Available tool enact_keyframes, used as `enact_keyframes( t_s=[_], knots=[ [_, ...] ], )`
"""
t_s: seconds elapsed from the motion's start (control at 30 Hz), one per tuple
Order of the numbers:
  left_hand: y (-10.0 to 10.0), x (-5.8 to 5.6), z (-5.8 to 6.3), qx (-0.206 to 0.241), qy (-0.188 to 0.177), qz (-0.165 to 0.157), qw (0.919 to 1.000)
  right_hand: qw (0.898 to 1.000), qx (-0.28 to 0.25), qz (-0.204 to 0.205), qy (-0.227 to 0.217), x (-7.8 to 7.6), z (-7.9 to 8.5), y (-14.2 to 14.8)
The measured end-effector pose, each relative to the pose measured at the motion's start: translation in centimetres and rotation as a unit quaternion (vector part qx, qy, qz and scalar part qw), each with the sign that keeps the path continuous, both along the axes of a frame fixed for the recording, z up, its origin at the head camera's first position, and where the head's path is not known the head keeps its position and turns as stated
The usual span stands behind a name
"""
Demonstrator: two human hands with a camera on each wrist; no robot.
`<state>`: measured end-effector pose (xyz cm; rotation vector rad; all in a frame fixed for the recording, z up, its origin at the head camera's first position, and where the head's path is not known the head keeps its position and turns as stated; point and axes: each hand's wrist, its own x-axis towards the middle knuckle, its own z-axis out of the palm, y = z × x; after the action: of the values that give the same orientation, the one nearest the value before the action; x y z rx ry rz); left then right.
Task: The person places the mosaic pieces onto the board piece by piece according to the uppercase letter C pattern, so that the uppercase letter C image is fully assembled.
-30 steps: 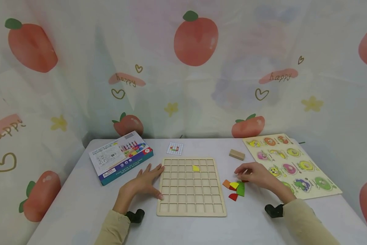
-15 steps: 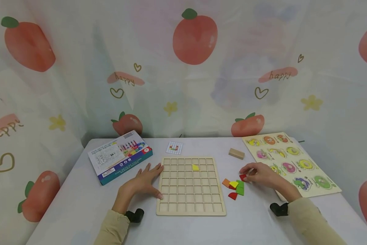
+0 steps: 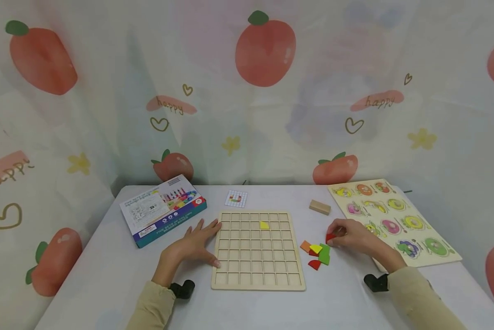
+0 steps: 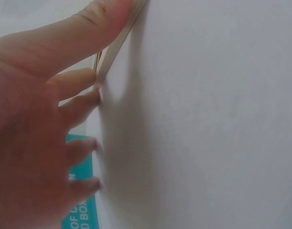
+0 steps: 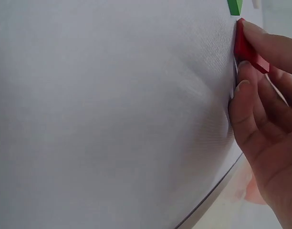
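Observation:
A wooden grid board (image 3: 258,288) lies on the white table, with one yellow quarter-circle tile (image 3: 264,225) in a cell of its second row. My left hand (image 3: 192,245) rests at the board's left edge, fingers spread, thumb and index fingertip touching the rim. In the left wrist view the thumb (image 4: 84,33) presses along that edge. My right hand (image 3: 354,238) pinches a red tile (image 5: 246,50) between thumb and fingers, close over the table. Left of it lies a small heap of tiles: orange (image 3: 305,246), yellow (image 3: 315,248), green (image 3: 324,255) and a red quarter-circle (image 3: 314,264).
A small pattern card (image 3: 236,199) lies behind the board, and a wooden block (image 3: 320,207) stands to its right. At back left is a cardboard box (image 3: 162,211). A fruit puzzle board (image 3: 395,220) lies at the right, partly behind my right forearm.
My right hand has drawn slightly right, away from the heap, bringing the red tile with it; the tile now stands more tilted in the fingers. The left hand keeps its place on the board.

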<state>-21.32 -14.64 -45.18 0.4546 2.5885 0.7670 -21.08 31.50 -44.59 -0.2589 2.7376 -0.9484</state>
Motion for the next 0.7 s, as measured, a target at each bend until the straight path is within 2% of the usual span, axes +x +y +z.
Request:
enact_keyframes(
  t_s=[0.2,0.47,0.7],
  knots=[
    [0.0,-0.1,0.1,-0.006,-0.002,-0.002,1.0000,0.999,-0.022,0.019,0.017,-0.5,0.1,-0.1],
    [-0.1,0.0,0.1,-0.004,-0.001,0.006,1.0000,0.998,-0.027,0.032,0.049,-1.1,0.8,-1.3],
    [0.2,0.0,0.2,-0.006,-0.001,0.006,1.0000,0.997,-0.050,0.030,0.049,-1.9,1.4,-3.1]
  ],
)
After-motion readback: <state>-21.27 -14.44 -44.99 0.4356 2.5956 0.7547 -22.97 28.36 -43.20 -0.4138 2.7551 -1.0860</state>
